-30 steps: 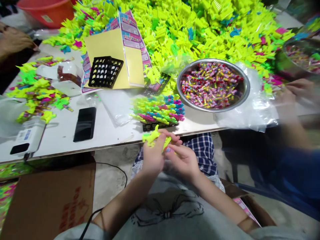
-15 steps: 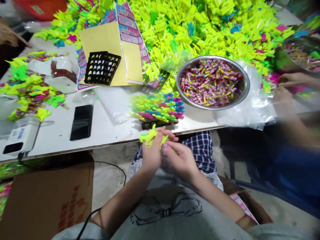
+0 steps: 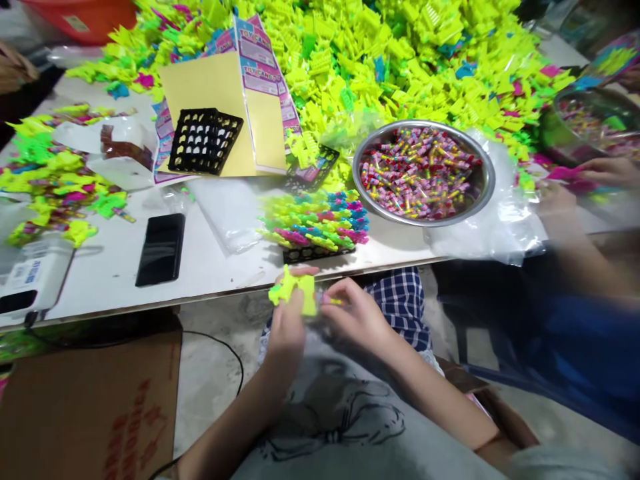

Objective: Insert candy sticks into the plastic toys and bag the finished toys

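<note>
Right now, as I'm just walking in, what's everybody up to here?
A person sits at a table, left hand holding a yellow toy just off its edge. The right hand pinches a candy close beside it; blur hides whether they touch. Just beyond, a black tray carries rows of coloured toys, with a bowl of candies to its right. Further right, a co-worker's hand holds a pink piece.
</note>
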Tool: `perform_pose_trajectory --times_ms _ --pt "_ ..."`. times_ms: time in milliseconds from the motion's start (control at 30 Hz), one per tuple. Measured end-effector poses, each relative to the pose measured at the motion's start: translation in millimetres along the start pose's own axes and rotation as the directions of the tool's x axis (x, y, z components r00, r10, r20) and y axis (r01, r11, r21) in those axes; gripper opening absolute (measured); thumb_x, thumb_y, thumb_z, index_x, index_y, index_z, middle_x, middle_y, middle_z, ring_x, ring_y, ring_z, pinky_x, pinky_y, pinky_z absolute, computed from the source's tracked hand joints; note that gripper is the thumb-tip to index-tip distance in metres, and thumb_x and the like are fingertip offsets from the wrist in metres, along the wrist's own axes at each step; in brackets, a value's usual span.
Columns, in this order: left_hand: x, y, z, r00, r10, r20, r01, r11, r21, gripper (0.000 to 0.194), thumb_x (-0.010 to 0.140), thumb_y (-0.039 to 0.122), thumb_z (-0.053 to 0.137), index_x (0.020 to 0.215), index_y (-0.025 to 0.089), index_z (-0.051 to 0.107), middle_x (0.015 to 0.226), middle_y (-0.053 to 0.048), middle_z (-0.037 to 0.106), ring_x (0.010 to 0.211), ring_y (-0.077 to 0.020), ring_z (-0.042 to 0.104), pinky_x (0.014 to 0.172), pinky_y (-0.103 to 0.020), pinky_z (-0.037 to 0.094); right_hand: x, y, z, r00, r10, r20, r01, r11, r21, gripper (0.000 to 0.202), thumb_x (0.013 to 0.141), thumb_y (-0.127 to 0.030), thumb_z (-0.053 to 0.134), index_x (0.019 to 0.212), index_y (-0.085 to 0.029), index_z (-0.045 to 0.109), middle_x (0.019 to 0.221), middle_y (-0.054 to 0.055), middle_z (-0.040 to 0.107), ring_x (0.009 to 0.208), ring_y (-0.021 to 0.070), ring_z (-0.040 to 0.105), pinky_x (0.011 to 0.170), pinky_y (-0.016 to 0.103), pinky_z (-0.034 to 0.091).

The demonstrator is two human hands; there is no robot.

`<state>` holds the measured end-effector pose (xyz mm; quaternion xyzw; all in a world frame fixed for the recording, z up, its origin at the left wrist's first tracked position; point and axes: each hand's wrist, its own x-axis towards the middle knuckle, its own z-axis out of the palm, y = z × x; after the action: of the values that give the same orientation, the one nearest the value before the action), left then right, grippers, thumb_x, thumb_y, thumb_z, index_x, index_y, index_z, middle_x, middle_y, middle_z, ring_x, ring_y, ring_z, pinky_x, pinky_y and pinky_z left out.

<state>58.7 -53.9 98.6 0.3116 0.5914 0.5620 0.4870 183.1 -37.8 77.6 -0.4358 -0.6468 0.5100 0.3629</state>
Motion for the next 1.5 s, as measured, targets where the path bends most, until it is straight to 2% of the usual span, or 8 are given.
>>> perform_pose_trajectory --times_ms 100,167,300,400,533,800,1000,1500 --pt "-7.0 -7.9 -7.3 0.993 0.002 0.118 -0.015 0.994 0.112 0.043 0.076 0.036 0.045 0.114 0.016 0.047 0.110 -0.009 0.055 0.094 -0.0196 0.056 0.084 -0.033 0.043 1.0 13.8 -0.7 0.976 -0.212 -0.038 0.190 0.932 -0.308 0.010 0.078 -0.028 0.060 0.084 -0.020 0.061 0.086 0.005 0.060 0.085 0.0190 0.053 0.078 0.034 0.041" --pt "-5.8 -15.1 -13.1 0.977 0.073 0.202 -0.122 0.962 0.244 0.048 0.078 0.034 0.043 0.123 0.018 0.039 0.121 -0.010 0.049 0.108 -0.0216 0.049 0.093 -0.036 0.038 1.1 23.6 -1.0 0.964 -0.263 -0.038 0.231 0.901 -0.366 0.010 0.080 -0.026 0.058 0.087 -0.021 0.062 0.083 0.004 0.062 0.082 0.0186 0.054 0.077 0.035 0.041" --pt "19.0 -38.4 -35.8 0.906 0.302 0.296 -0.423 0.640 0.642 0.052 0.083 0.034 0.034 0.132 0.016 0.030 0.136 -0.012 0.037 0.128 -0.0237 0.025 0.106 -0.042 0.017 0.6 42.3 -3.8 0.960 -0.225 -0.165 0.164 0.933 -0.320 0.010 0.080 -0.023 0.056 0.088 -0.021 0.063 0.085 0.005 0.063 0.080 0.0178 0.057 0.074 0.031 0.045" --pt "46.0 -61.2 -53.9 0.920 0.322 0.223 -0.356 0.452 0.818 0.056 0.083 0.037 0.038 0.132 0.011 0.029 0.138 -0.016 0.033 0.132 -0.0288 0.016 0.106 -0.050 0.006 0.9 51.8 -8.2 0.943 -0.192 -0.273 0.102 0.944 -0.314 0.007 0.078 -0.024 0.058 0.081 -0.020 0.063 0.083 0.005 0.064 0.080 0.0190 0.058 0.074 0.032 0.046" --pt "62.9 -82.9 -62.5 0.906 0.319 0.277 -0.375 0.301 0.877 0.046 0.085 0.033 0.036 0.128 0.014 0.038 0.130 -0.013 0.045 0.131 -0.0271 0.019 0.105 -0.050 0.004 2.8 56.9 -12.3 0.927 -0.165 -0.338 0.057 0.949 -0.309 0.008 0.077 -0.027 0.061 0.075 -0.020 0.064 0.078 0.004 0.065 0.079 0.0195 0.058 0.074 0.034 0.046" --pt "39.0 -103.2 -52.3 0.848 0.290 0.443 -0.512 0.234 0.826 0.041 0.083 0.023 0.039 0.124 0.025 0.045 0.112 -0.006 0.055 0.123 -0.0227 0.033 0.104 -0.049 0.002 15.7 68.5 1.4 0.852 -0.230 -0.471 0.044 0.927 -0.373 0.014 0.081 -0.024 0.054 0.073 -0.018 0.064 0.071 0.004 0.064 0.075 0.0188 0.056 0.075 0.036 0.044" --pt "33.1 -129.0 -45.3 0.855 0.310 0.415 -0.488 0.210 0.847 0.048 0.080 0.018 0.041 0.127 0.022 0.042 0.124 -0.010 0.048 0.124 -0.0262 0.029 0.103 -0.047 0.014 32.8 85.8 17.3 0.798 -0.332 -0.503 0.075 0.883 -0.464 0.015 0.083 -0.023 0.052 0.075 -0.017 0.063 0.068 0.004 0.062 0.071 0.0176 0.054 0.071 0.034 0.044" --pt "40.1 -146.7 -48.7 0.858 0.321 0.402 -0.479 0.211 0.852 0.048 0.076 0.016 0.043 0.123 0.024 0.050 0.117 -0.011 0.053 0.118 -0.0278 0.037 0.102 -0.050 0.014 44.3 103.0 19.7 0.813 -0.376 -0.445 0.049 0.805 -0.591 0.019 0.085 -0.024 0.048 0.076 -0.018 0.063 0.068 0.006 0.059 0.072 0.0193 0.052 0.068 0.035 0.042"
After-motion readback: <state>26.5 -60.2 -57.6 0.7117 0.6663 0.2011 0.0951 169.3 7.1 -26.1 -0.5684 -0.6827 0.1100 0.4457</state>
